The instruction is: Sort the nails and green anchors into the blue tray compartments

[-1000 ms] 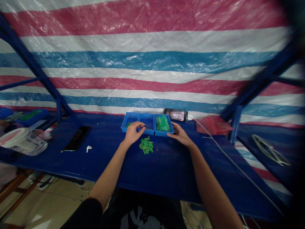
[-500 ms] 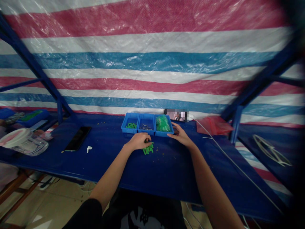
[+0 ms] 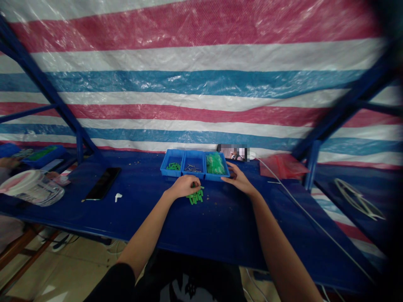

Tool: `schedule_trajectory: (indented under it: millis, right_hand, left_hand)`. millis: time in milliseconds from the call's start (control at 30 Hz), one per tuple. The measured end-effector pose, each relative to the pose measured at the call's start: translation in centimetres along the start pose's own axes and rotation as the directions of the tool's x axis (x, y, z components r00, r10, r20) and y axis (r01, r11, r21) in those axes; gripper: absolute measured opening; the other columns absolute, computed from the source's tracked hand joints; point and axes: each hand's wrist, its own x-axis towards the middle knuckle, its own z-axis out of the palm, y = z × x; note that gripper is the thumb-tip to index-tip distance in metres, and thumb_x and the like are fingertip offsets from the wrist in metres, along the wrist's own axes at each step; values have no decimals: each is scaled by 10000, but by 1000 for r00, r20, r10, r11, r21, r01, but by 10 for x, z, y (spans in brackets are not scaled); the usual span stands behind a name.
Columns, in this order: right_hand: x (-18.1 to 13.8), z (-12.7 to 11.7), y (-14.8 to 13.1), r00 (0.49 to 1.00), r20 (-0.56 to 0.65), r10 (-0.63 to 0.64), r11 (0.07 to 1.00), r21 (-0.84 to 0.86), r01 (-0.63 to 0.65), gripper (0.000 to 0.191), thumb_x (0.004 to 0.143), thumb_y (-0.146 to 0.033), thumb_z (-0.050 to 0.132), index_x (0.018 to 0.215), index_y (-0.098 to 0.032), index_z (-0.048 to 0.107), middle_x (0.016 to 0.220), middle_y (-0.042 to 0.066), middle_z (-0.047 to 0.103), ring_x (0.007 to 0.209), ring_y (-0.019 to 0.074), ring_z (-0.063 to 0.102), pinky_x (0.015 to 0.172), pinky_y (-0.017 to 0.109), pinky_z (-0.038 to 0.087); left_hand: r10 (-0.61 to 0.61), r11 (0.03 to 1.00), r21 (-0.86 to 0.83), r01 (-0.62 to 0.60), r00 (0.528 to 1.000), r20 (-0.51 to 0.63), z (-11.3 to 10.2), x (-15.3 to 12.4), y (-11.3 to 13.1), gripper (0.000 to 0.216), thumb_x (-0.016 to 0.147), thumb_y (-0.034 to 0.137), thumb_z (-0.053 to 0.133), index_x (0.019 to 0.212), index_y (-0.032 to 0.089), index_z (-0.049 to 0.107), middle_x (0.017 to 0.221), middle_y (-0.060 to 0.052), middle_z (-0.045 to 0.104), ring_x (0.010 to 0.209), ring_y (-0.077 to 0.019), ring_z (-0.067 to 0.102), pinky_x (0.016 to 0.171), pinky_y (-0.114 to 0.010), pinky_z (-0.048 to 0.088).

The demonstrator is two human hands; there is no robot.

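My left hand (image 3: pixel 184 186) lies curled over a small pile of green plastic pieces (image 3: pixel 196 197) on the blue table (image 3: pixel 220 222), fingers closed at the pile's top; what they pinch is hidden. My right hand (image 3: pixel 239 179) rests beside the right end of a blue three-compartment tray (image 3: pixel 194 173), fingers stretched flat toward it. The tray holds a few green pieces (image 3: pixel 173 166) on the left, small metal parts (image 3: pixel 192 168) in the middle and a heap of green pieces (image 3: pixel 215 162) on the right.
A black phone (image 3: pixel 102 188) and a small white earbud (image 3: pixel 117 196) lie to the left. A clear lidded container (image 3: pixel 31 187) stands at far left. A white cable (image 3: pixel 302 209) runs along the right, past a red bag (image 3: pixel 281 165). Blue frame posts (image 3: pixel 310 167) flank the table.
My left hand left the tray's middle compartment and came down onto the loose green pile. The right hand has stayed by the tray.
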Motion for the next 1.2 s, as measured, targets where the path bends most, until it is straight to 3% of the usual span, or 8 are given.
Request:
schedule_trajectory:
  millis: [200, 333, 467, 667, 933, 1200]
  right_hand:
    - [0, 0, -2, 1000, 0, 1, 1000, -8, -1, 812, 648, -367, 707, 1354, -298, 312, 1232, 101, 505, 924, 260, 614, 772, 444, 539]
    - [0, 1, -1, 1000, 2, -1, 1000, 10, 1, 815, 641, -368, 716, 1347, -288, 315, 1240, 104, 498, 926, 259, 613, 785, 447, 535]
    - [0, 1, -2, 1000, 5, -3, 1000, 27, 3, 812, 639, -366, 717, 1342, -304, 315, 1247, 92, 499, 939, 263, 609, 787, 453, 535]
    - [-1, 1, -3, 1000, 8, 8, 999, 48, -9, 819, 634, -358, 717, 1346, -289, 317, 1232, 98, 511, 944, 268, 608, 777, 444, 535]
    - [-1, 0, -4, 1000, 5, 7, 1000, 3, -7, 813, 646, -373, 704, 1352, -289, 310, 1239, 107, 490, 936, 256, 608, 788, 438, 532]
    - [-1, 0, -6, 1000, 6, 15, 1000, 27, -15, 807, 639, -356, 711, 1340, -281, 319, 1242, 112, 482, 924, 259, 608, 771, 437, 537]
  left_hand:
    - [-8, 987, -164, -1, 999, -53, 3, 2, -5, 113, 750, 248, 587, 797, 185, 667, 696, -15, 659, 559, -111, 552, 537, -214, 392]
    - [-84, 937, -345, 51, 993, -82, 3, 4, 1, 123, 746, 267, 609, 787, 166, 666, 680, -23, 651, 537, -106, 545, 520, -216, 398]
    - [-171, 848, -524, 75, 976, -136, 1, 6, 4, 166, 708, 306, 667, 764, 149, 664, 642, -18, 625, 527, -95, 525, 519, -215, 392]
    - [-290, 632, -775, 24, 934, -208, -7, 10, 4, 208, 648, 315, 723, 753, 151, 651, 714, -31, 665, 619, -108, 581, 601, -237, 435]
    - [-444, 458, -889, 1, 866, -228, -22, 9, 11, 224, 622, 302, 740, 763, 153, 649, 694, -21, 674, 541, -75, 536, 540, -204, 395]
    - [-465, 444, -896, -5, 853, -236, -23, 8, 10, 223, 625, 311, 736, 757, 156, 645, 692, -18, 670, 545, -79, 536, 539, -204, 387]
